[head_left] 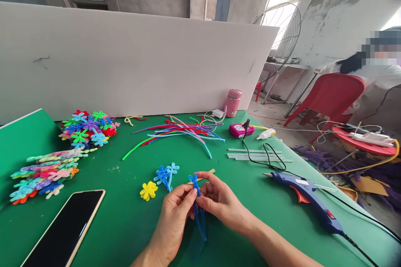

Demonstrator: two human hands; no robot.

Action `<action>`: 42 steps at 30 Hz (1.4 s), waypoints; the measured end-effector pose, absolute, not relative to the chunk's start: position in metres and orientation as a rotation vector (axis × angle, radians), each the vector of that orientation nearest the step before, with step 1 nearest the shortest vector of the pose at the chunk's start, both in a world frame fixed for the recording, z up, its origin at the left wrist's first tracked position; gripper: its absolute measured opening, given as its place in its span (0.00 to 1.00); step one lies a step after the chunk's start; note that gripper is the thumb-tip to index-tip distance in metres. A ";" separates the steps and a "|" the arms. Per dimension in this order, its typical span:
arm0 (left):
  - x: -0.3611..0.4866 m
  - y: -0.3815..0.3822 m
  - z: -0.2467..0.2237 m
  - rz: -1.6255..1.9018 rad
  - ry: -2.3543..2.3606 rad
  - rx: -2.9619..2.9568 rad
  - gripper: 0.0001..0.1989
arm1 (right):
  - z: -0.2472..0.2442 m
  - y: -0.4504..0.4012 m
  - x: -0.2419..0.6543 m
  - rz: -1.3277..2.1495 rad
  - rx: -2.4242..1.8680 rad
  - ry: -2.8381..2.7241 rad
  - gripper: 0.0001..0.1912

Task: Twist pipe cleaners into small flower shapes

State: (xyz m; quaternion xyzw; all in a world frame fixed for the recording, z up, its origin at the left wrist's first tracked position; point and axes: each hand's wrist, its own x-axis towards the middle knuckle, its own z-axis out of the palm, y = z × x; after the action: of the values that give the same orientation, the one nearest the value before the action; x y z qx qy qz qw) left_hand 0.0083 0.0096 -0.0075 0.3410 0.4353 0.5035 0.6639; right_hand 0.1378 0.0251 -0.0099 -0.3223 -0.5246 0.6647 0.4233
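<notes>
Between my two hands is a blue pipe cleaner [200,221], bent into small loops at its top, its long ends hanging down. My left hand [177,212] pinches it just under the loops. The fingers of my right hand [219,200] are closed on the looped part from the right. Left of my hands lie a blue flower [162,175], a light blue flower [172,169] with a stem, and a yellow flower [148,191]. A pale yellow strip [211,172] shows behind my fingers.
Colourful pipe cleaners [184,129] lie at the back, flower piles [89,129] at the left. A phone [65,229] is front left. A blue glue gun [307,192] with its cord, glue sticks [250,155] and a pink bottle [233,102] are rightward. A person sits far right.
</notes>
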 end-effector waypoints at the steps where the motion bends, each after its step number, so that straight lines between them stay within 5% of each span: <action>1: 0.008 0.009 -0.007 1.126 0.968 0.772 0.08 | -0.008 0.025 0.137 1.677 -0.818 -1.290 0.25; 14: 0.007 0.013 -0.005 1.062 0.745 0.599 0.03 | -0.008 0.028 0.139 1.659 -0.936 -1.293 0.25; 27: 0.005 0.013 -0.007 1.112 0.799 0.527 0.07 | 0.002 0.026 0.143 1.835 -0.919 -1.301 0.19; 42: 0.008 0.006 -0.001 0.932 0.841 0.643 0.11 | -0.003 0.028 0.144 1.718 -0.848 -1.222 0.23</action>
State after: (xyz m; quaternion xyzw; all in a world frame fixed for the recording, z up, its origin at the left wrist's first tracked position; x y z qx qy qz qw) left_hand 0.0077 0.0061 -0.0013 0.2953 0.3866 0.4284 0.7614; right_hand 0.1441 0.0278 -0.0034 -0.3385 -0.4877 0.6858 0.4211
